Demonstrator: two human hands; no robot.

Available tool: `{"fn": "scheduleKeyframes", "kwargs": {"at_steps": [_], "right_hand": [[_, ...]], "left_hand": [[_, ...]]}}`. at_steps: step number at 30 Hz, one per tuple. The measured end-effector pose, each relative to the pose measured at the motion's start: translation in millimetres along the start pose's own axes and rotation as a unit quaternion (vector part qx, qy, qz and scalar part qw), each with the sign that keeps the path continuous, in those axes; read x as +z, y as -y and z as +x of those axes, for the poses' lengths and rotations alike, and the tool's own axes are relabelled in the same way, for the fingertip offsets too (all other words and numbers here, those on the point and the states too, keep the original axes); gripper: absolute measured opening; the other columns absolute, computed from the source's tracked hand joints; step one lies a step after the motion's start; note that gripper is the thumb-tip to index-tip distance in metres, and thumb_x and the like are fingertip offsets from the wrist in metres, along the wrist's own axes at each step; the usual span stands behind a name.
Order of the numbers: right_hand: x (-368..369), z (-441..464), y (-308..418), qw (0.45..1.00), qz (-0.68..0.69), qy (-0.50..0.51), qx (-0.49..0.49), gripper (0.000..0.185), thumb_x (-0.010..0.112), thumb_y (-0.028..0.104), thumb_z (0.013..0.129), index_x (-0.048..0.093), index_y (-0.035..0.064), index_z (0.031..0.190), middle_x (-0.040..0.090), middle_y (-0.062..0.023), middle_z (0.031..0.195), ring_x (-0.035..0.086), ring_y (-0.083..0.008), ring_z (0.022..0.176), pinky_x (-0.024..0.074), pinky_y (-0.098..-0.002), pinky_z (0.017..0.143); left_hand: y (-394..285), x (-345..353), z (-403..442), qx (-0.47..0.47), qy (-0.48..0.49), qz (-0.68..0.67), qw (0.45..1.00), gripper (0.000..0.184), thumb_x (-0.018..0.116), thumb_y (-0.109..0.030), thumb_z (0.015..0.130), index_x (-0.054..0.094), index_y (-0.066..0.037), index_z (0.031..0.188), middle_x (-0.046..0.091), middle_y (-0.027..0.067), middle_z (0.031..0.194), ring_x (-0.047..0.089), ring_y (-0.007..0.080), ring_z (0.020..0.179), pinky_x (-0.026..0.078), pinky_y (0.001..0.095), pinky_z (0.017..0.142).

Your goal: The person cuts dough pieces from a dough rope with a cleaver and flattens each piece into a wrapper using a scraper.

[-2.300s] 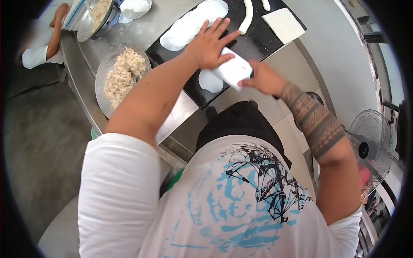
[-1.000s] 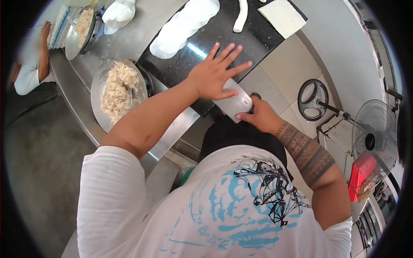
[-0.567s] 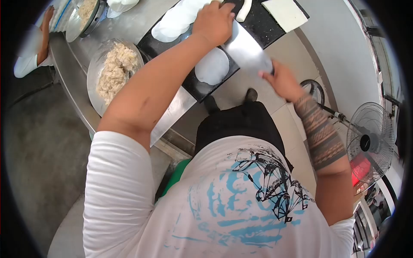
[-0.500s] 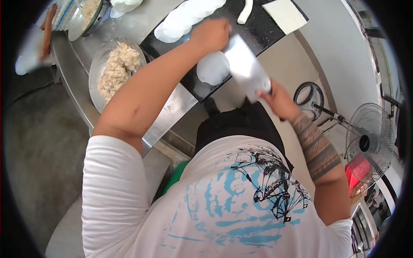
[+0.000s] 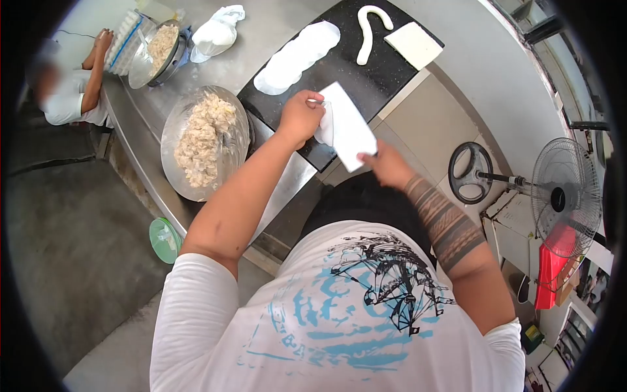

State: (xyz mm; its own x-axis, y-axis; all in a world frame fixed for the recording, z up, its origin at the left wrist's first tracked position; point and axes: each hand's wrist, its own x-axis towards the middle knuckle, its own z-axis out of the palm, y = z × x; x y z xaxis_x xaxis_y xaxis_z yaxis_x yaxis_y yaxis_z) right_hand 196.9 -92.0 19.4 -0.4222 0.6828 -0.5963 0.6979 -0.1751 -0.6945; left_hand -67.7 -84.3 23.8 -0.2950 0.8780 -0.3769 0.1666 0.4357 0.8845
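Blade [image 5: 349, 130], broad, flat, cleaver-type; handle end clasped by the right hand [image 5: 385, 161]; long axis slanting across the near right edge of the black slab [image 5: 356, 78], tip end above it. Dough round [image 5: 324, 127], thin, white, near the slab's near corner; just right of the left hand [image 5: 302, 121], the nearer of the two, whose bent fingers appear to pinch its rim; its visible strip runs along the blade's side, contact between them not discernible. Along the slab's far left edge: overlapping white rounds [image 5: 297, 59]. Toward its right corner: hooked dough rope [image 5: 366, 42]; square white sheet [image 5: 414, 44] at the corner itself. Slab carried by a steel table [image 5: 271, 19]; near its left edge, chunky pale filling [image 5: 202, 140] in a wide bowl [image 5: 171, 163]. Room: pedestal fan [image 5: 563, 196], right; green bucket [image 5: 162, 240] and a co-worker [image 5: 73, 91], left.
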Motion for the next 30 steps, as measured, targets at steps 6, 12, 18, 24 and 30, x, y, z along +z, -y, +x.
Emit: {"fn": "scheduleKeyframes", "kwargs": {"at_steps": [6,12,18,24,30], "right_hand": [[-14,-23,-25,0.993,-0.038,0.022,-0.113,0.050,0.074,0.038,0.102,0.063,-0.0058,0.122,0.073,-0.0278,0.107,0.072,-0.0399,0.099,0.0548,-0.0459,0.089],[-59,-34,-49,0.998,0.008,0.023,-0.066,0.046,0.073,0.037,0.103,0.063,-0.0032,0.122,0.073,-0.0232,0.099,0.070,-0.0355,0.090,0.0544,-0.0451,0.081],[-104,-19,-90,0.994,0.066,-0.004,-0.092,0.044,0.074,0.031,0.103,0.063,-0.0033,0.129,0.075,-0.0232,0.109,0.073,-0.0321,0.101,0.0549,-0.0432,0.089],[-176,-1,-91,0.992,0.112,0.003,-0.060,0.044,0.074,0.026,0.103,0.060,-0.0027,0.133,0.076,-0.0210,0.106,0.073,-0.0309,0.098,0.0554,-0.0444,0.088],[-236,67,-29,0.927,-0.176,-0.086,-0.320,0.036,0.064,0.017,0.104,0.052,-0.0010,0.132,0.074,-0.0197,0.090,0.072,-0.0405,0.077,0.0568,-0.0509,0.071]], "left_hand": [[-105,-14,-11,0.116,0.043,0.024,0.992,0.030,0.069,0.000,0.092,0.069,-0.002,0.122,0.070,0.0053,0.100,0.066,0.0129,0.086,0.054,0.0290,0.077],[-198,-24,59,0.186,-0.011,-0.083,0.979,0.035,0.067,0.000,0.095,0.064,0.003,0.130,0.068,0.0066,0.103,0.067,0.0149,0.092,0.057,0.0313,0.086],[-81,-24,213,0.210,-0.158,0.183,0.947,0.040,0.067,-0.003,0.094,0.067,0.001,0.133,0.075,0.0169,0.108,0.074,0.0296,0.095,0.059,0.0394,0.089],[-67,72,118,0.237,-0.292,0.249,0.893,0.047,0.082,-0.021,0.092,0.067,0.002,0.130,0.073,0.0203,0.120,0.072,0.0314,0.107,0.058,0.0420,0.093],[-53,131,98,0.219,-0.266,0.230,0.910,0.039,0.090,-0.015,0.080,0.065,-0.002,0.107,0.067,0.0168,0.102,0.065,0.0368,0.094,0.053,0.0471,0.086]]}}
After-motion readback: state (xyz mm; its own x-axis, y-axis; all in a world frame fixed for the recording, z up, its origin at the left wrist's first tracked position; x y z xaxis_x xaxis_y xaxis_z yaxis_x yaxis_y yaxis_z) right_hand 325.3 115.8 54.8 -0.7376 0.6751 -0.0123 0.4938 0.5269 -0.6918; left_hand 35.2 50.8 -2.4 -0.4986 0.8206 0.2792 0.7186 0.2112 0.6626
